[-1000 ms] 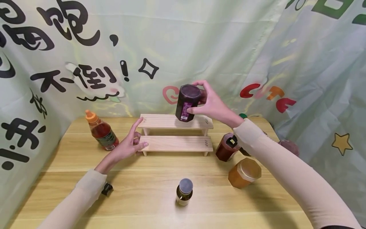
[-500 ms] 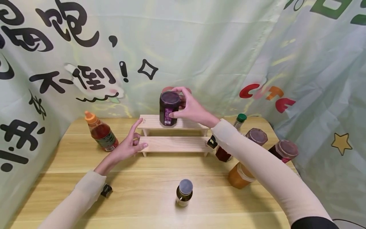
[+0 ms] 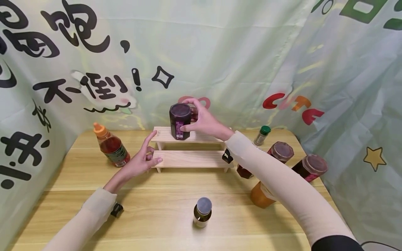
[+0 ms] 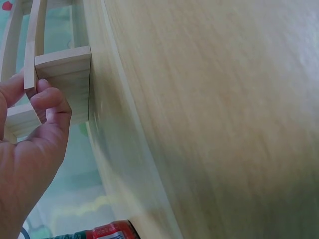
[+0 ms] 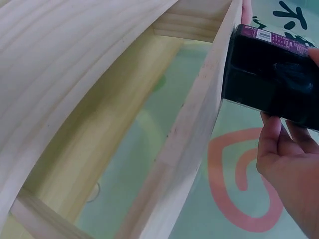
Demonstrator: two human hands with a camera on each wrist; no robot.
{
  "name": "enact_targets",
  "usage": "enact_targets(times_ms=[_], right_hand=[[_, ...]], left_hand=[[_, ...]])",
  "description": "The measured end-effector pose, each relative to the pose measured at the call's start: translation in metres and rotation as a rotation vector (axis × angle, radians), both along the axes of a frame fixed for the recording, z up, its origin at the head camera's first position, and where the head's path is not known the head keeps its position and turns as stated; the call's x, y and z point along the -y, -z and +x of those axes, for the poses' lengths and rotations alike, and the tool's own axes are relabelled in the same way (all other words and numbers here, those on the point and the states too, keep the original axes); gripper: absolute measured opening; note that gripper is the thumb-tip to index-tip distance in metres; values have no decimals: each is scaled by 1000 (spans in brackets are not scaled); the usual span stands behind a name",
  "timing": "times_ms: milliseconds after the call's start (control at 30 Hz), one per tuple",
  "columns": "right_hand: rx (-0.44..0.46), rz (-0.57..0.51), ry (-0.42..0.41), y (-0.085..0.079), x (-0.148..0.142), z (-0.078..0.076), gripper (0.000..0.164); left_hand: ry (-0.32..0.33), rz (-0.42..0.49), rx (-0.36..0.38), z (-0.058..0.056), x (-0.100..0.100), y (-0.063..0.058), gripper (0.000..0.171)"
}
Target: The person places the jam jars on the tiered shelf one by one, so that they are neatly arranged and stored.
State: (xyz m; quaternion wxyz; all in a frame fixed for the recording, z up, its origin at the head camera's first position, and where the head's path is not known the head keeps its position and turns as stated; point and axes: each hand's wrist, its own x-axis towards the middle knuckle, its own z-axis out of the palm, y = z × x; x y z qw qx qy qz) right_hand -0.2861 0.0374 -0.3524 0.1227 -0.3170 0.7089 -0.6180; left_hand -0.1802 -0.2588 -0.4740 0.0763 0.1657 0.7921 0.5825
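Observation:
A two-tier wooden rack (image 3: 194,159) stands at the back middle of the table. My left hand (image 3: 142,159) grips its left end; in the left wrist view the thumb and curled fingers pinch the end of a board (image 4: 34,50), and in the head view the index finger reaches up to the upper tier. My right hand (image 3: 205,121) holds a dark jar with a purple label (image 3: 174,122) from its right side. Upright, the jar is at the left part of the upper board. Its base seems to meet the wood in the right wrist view, where my fingers (image 5: 271,134) hold its side.
Left of the rack stands a red sauce bottle with an orange cap (image 3: 114,148). A small brown bottle (image 3: 202,212) is near the front. On the right are a green-capped shaker (image 3: 262,135), two dark jars (image 3: 282,151) and an orange jar (image 3: 261,196), partly behind my right sleeve.
My right hand has carried the dark jar left and down, from above the upper tier's right part to its left part. My left hand has kept its place on the rack.

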Motion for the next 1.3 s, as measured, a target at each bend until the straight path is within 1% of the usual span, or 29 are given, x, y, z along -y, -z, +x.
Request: enact_targets(times_ms=[200, 333, 500, 600, 700, 833, 933, 1100, 1300], right_hand=[[-4, 1, -24, -1, 1, 2, 88], [11, 20, -28, 1, -4, 4, 88], [10, 36, -25, 3, -9, 8, 88], [6, 43, -25, 3, -9, 8, 88], [9, 49, -31, 4, -7, 8, 88], [0, 51, -41, 3, -5, 5, 88], [6, 76, -49, 2, -7, 5, 95], [28, 149, -21, -3, -15, 10, 110], [14, 142, 38, -10, -26, 22, 108]], left_hand=[[4, 9, -23, 0, -3, 0, 110], [18, 15, -33, 0, -7, 4, 110], [9, 17, 8, 2, -13, 8, 109], [-4, 33, 43, 3, -12, 7, 109], [-3, 43, 66, 3, -11, 7, 110], [0, 50, 74, 1, -10, 5, 109], [3, 58, 78, -1, -9, 4, 109], [-1, 59, 97, -1, -8, 1, 109], [-29, 20, 118, 4, -4, -2, 109]])
